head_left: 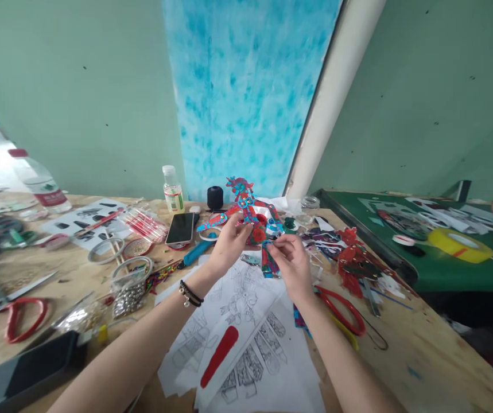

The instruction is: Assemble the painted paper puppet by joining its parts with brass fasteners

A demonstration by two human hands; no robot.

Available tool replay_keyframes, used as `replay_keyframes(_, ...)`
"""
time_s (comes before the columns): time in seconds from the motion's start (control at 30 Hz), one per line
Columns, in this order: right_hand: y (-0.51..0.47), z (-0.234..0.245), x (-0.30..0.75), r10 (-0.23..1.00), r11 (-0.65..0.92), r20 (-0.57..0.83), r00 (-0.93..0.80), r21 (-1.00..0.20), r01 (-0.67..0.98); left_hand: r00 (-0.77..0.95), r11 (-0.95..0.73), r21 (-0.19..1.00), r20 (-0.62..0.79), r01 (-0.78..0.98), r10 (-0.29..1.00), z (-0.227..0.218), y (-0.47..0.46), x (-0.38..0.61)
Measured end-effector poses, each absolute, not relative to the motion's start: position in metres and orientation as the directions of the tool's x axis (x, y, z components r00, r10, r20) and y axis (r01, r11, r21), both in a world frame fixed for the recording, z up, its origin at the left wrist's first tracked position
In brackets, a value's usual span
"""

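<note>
Head view: left fingers point(243, 233) around a red-and-blue figure point(248, 207), right fingers point(281, 257) in a pinch on a patterned strip point(267, 267).

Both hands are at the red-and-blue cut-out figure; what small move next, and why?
I'd probably tilt the patterned strip slightly with the right hand, the left hand staying at the red-and-blue cut-out figure: the right hand's fingers cover the strip's top end, so whether it joins the figure can't be seen.
</note>
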State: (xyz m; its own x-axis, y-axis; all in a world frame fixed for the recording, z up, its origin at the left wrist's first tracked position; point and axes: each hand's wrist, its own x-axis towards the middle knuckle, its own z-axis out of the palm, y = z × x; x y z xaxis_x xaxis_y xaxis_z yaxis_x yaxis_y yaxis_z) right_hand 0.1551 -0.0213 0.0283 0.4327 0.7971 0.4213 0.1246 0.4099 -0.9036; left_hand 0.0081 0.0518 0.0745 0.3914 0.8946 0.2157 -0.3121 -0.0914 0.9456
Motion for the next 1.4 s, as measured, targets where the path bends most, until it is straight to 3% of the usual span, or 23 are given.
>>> replay_keyframes(0.33,-0.0216,0.028,0.1537,0.815,0.371,0.428,0.391,-0.903,0.217,0.506,-0.13,0.951,0.262,-0.282,0.822,0.0731,0.0515,0.0074)
replay_keyframes(0.67,-0.0238,0.0297,0.1538,0.758,0.388,0.491,0.431,-0.869,0.307,0.558,-0.243,0.943,0.331,-0.227,0.761,0.079,0.0428,0.0055)
replay_keyframes(0.87,-0.0219,0.0267,0.1541,0.81,0.377,0.43,0.399,-0.903,0.208,0.515,-0.265,0.934,0.353,-0.239,0.781,0.0748,0.0495,0.006)
replay_keyframes(1.4,-0.0219,0.022,0.1502,0.786,0.378,0.443,0.431,-0.896,0.233,0.537,-0.225,0.95,0.308,-0.216,0.785,0.0746,0.0504,0.0048)
